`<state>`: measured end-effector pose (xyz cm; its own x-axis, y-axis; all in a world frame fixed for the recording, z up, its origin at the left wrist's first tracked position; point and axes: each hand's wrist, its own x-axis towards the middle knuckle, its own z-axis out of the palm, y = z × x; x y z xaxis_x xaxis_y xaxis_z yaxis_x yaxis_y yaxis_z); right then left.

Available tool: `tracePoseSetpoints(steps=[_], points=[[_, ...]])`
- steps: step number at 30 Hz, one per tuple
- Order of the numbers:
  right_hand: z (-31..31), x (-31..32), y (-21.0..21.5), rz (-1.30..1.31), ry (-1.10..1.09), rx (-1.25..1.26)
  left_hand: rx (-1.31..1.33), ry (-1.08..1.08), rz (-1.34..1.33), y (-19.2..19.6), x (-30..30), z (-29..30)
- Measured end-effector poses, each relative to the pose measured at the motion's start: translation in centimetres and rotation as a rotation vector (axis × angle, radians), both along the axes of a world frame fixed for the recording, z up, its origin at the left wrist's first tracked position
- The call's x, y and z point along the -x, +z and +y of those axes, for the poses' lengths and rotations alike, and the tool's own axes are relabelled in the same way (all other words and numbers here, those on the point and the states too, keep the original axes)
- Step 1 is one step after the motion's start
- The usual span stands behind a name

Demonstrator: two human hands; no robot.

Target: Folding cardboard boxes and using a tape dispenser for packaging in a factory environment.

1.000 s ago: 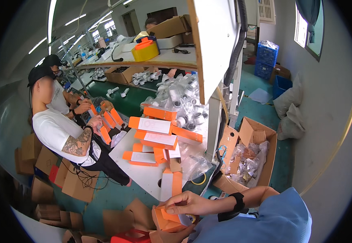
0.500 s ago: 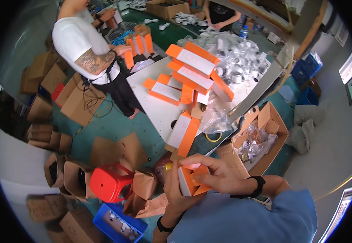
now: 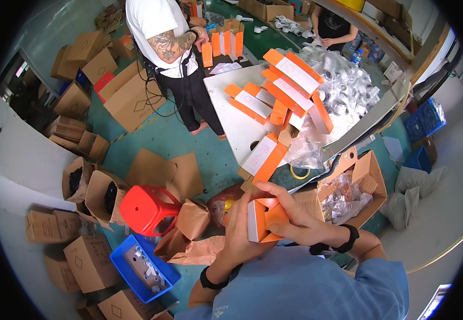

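Note:
An orange and white carton point(image 3: 254, 223) is held close to my body, its end turned up with orange flaps folded partly inward. My left hand point(image 3: 236, 234) wraps the carton's left side. From the right, my right hand point(image 3: 303, 220) grips it too, the thumb lying on the orange flaps and the forefinger along the far edge. The carton's underside and whatever it contains are hidden. Just beyond my hands, another orange and white carton point(image 3: 258, 160) lies at the corner of the white table point(image 3: 225, 114).
Several more cartons point(image 3: 290, 88) are piled on the table beside a heap of bagged white parts point(image 3: 343, 80). A red stool point(image 3: 143, 210) and a blue bin point(image 3: 130, 269) stand at left, an open cardboard box point(image 3: 372, 184) at right. Two people work across the table.
The carton's orange flaps are folded further in, with my right thumb on them. Both hands still hold the carton. The whole view has shifted, with the table now further right.

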<state>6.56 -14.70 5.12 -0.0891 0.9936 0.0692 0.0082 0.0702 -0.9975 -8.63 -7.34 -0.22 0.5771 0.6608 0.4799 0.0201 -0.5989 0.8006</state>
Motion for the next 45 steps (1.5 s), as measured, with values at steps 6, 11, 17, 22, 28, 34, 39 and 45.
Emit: tracePoseSetpoints(steps=[6,11,17,22,28,34,39,45], points=[[1.1,-1.3,-0.8,0.052,0.097,0.052,0.013,-0.074,0.033,-0.3,0.1,1.0],[2.7,-2.1,-1.7,-0.043,0.055,0.03,-0.129,0.013,0.023,-1.6,-1.2,2.2],[4.4,-6.0,-3.0,-0.366,0.023,-0.135,-0.053,-0.042,0.168,-1.5,-3.1,4.4],[5.9,-9.6,-2.2,-0.872,0.022,-0.242,-0.188,-0.117,0.379,-3.8,-5.7,6.5],[6.7,-14.1,-7.9,-0.841,0.027,-0.001,-0.261,-0.239,0.536,-4.6,-9.1,8.5],[12.4,-20.2,-19.0,-0.707,-0.497,0.026,-0.156,0.189,0.438,-8.2,-9.1,10.7],[20.7,-18.1,-25.1,-0.71,-0.75,0.253,0.019,0.057,0.525,-18.0,-8.6,10.6],[21.0,-18.8,-27.4,-0.56,-0.946,0.148,-0.055,0.088,0.652,-24.4,-13.7,9.8]])
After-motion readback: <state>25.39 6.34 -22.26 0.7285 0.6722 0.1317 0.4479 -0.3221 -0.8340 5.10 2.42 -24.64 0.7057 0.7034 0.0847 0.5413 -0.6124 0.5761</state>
